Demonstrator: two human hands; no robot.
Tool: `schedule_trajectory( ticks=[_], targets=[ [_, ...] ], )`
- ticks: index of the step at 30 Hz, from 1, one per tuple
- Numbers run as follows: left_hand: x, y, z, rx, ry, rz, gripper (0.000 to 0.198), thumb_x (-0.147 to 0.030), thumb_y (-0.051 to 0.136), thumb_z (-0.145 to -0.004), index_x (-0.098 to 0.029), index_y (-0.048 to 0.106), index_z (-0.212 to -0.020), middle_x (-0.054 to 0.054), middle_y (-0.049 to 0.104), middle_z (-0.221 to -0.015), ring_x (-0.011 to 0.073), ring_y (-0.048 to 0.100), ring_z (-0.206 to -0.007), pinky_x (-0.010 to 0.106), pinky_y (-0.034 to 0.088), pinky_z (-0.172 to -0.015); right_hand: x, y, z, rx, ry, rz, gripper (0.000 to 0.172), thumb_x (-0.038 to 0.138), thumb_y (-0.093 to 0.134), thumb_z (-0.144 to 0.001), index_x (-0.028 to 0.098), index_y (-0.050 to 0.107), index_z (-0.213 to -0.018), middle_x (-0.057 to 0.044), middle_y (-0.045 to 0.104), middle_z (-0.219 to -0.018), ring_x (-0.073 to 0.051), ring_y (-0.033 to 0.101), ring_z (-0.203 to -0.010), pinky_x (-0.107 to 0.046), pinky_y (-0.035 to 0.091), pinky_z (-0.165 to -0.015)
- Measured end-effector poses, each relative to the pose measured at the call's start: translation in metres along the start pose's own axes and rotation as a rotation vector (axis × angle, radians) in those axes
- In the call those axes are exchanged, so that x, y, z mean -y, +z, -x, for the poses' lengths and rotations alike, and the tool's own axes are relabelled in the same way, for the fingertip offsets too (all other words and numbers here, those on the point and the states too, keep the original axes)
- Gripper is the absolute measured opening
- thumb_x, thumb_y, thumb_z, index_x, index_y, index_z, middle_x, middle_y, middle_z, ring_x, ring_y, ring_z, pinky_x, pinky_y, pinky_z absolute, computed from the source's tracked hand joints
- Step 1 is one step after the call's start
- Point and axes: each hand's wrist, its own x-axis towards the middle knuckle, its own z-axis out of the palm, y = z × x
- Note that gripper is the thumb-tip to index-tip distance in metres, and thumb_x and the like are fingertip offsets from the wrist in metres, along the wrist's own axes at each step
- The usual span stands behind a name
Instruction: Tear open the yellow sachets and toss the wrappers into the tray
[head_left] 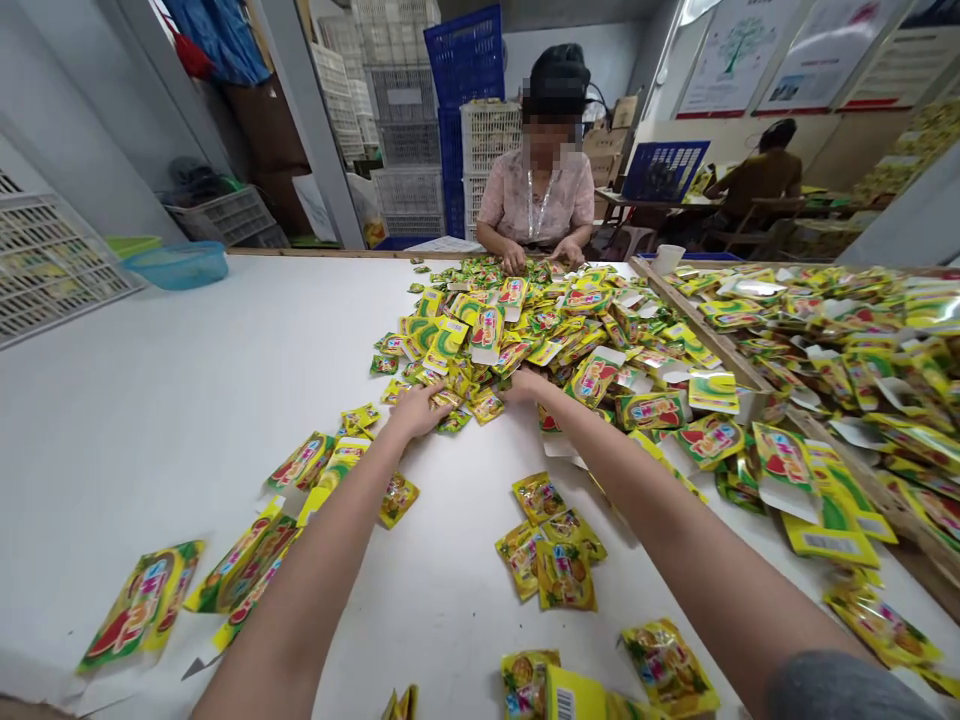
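A large heap of yellow-green foil sachets (517, 330) with red and blue printing covers the middle of the white table (165, 400). My left hand (416, 410) lies at the heap's near edge, fingers spread on a few sachets. My right hand (526, 385) reaches into the heap a little farther right, its fingertips hidden among the packets. Loose sachets (551, 550) lie on the table between my forearms, and larger ones (141, 605) lie at the lower left. I see nothing clearly held in either hand.
Across the table, a co-worker's hands (540, 256) work in the far side of the heap. A wooden-edged tray (825, 370) at the right is piled with more sachets. Stacked plastic crates (405, 130) stand behind, and a blue basin (176, 265) sits at the left.
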Motion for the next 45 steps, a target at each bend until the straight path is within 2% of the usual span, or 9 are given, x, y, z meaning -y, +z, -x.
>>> schedule_trajectory(
  ticks=[7,12,15,17,20,25,31,38,45],
  targets=[
    [-0.03,-0.002,0.066,0.073,0.174,0.009,0.053,-0.05,0.057,-0.075,-0.027,0.055,-0.123,0.008,0.059,-0.114,0.0271,0.051,-0.113,0.04,0.038,-0.097,0.011,-0.015,0.071,0.197,-0.051,0.077,0.077,0.035,0.077,-0.056,0.022,0.053,-0.128,-0.017,0.048,-0.134,-0.033,0.059,-0.105,-0.038,0.048,-0.083],
    [-0.054,-0.001,0.132,0.149,0.204,-0.003,0.054,-0.044,0.055,-0.079,-0.028,0.047,-0.131,0.011,0.05,-0.127,0.0304,0.042,-0.123,0.049,0.036,-0.1,0.009,-0.033,0.136,0.173,-0.127,0.063,0.066,0.03,0.08,-0.053,0.018,0.063,-0.116,-0.016,0.061,-0.118,-0.029,0.062,-0.1,-0.032,0.049,-0.082],
    [-0.067,-0.009,0.156,0.195,0.099,-0.081,0.056,-0.042,0.059,-0.077,-0.032,0.046,-0.131,0.012,0.042,-0.137,0.0374,0.031,-0.131,0.06,0.026,-0.102,0.011,-0.047,0.164,0.075,-0.133,0.034,0.045,0.028,0.066,-0.073,0.017,0.062,-0.117,-0.014,0.062,-0.116,-0.024,0.061,-0.103,-0.03,0.047,-0.086],
    [-0.076,-0.016,0.162,0.118,0.051,-0.104,0.05,-0.04,0.059,-0.077,-0.031,0.052,-0.126,0.011,0.041,-0.138,0.0385,0.028,-0.132,0.061,0.022,-0.104,0.016,-0.055,0.178,0.003,-0.118,0.014,0.034,0.023,0.047,-0.086,0.017,0.062,-0.116,-0.013,0.064,-0.114,-0.021,0.061,-0.101,-0.03,0.045,-0.087],
    [-0.089,-0.019,0.162,-0.007,0.047,-0.05,0.04,-0.035,0.046,-0.087,-0.022,0.053,-0.124,0.011,0.05,-0.129,0.0284,0.043,-0.123,0.045,0.033,-0.103,0.027,-0.058,0.191,-0.049,-0.095,-0.006,0.037,0.017,0.033,-0.091,0.019,0.065,-0.11,-0.009,0.066,-0.11,-0.018,0.061,-0.1,-0.028,0.044,-0.088],
    [-0.108,0.0,0.162,-0.018,-0.016,-0.004,0.035,-0.021,0.057,-0.078,-0.014,0.057,-0.112,0.017,0.056,-0.12,0.0314,0.049,-0.116,0.045,0.037,-0.097,0.042,-0.03,0.197,-0.01,0.041,0.05,0.022,0.014,0.052,-0.082,0.012,0.066,-0.099,-0.014,0.068,-0.099,-0.022,0.063,-0.092,-0.031,0.048,-0.079],
    [-0.105,0.005,0.181,-0.092,-0.076,0.234,0.032,-0.011,0.064,-0.069,-0.018,0.059,-0.1,0.012,0.064,-0.102,0.0311,0.052,-0.111,0.046,0.034,-0.098,0.034,-0.012,0.2,-0.042,0.102,0.059,0.038,0.017,0.069,-0.072,0.011,0.06,-0.108,-0.013,0.065,-0.105,-0.024,0.061,-0.096,-0.037,0.048,-0.079],
    [-0.107,-0.007,0.191,-0.169,-0.133,0.79,0.026,-0.028,0.062,-0.075,-0.017,0.056,-0.098,0.01,0.064,-0.106,0.0239,0.059,-0.102,0.037,0.045,-0.088,0.019,-0.03,0.246,-0.318,-0.001,-0.097,0.012,0.013,0.061,-0.074,0.019,0.068,-0.083,-0.005,0.069,-0.088,-0.02,0.062,-0.09,-0.031,0.046,-0.079],
    [-0.164,-0.011,0.211,0.366,-0.11,1.607,0.036,-0.041,0.075,-0.063,-0.014,0.059,-0.083,0.005,0.066,-0.082,0.0124,0.061,-0.069,0.022,0.048,-0.058,0.026,-0.011,0.311,-1.071,-0.508,-0.316,0.028,-0.001,0.05,-0.069,0.021,0.067,-0.067,-0.006,0.061,-0.094,-0.018,0.059,-0.089,-0.033,0.05,-0.077]
  ],
)
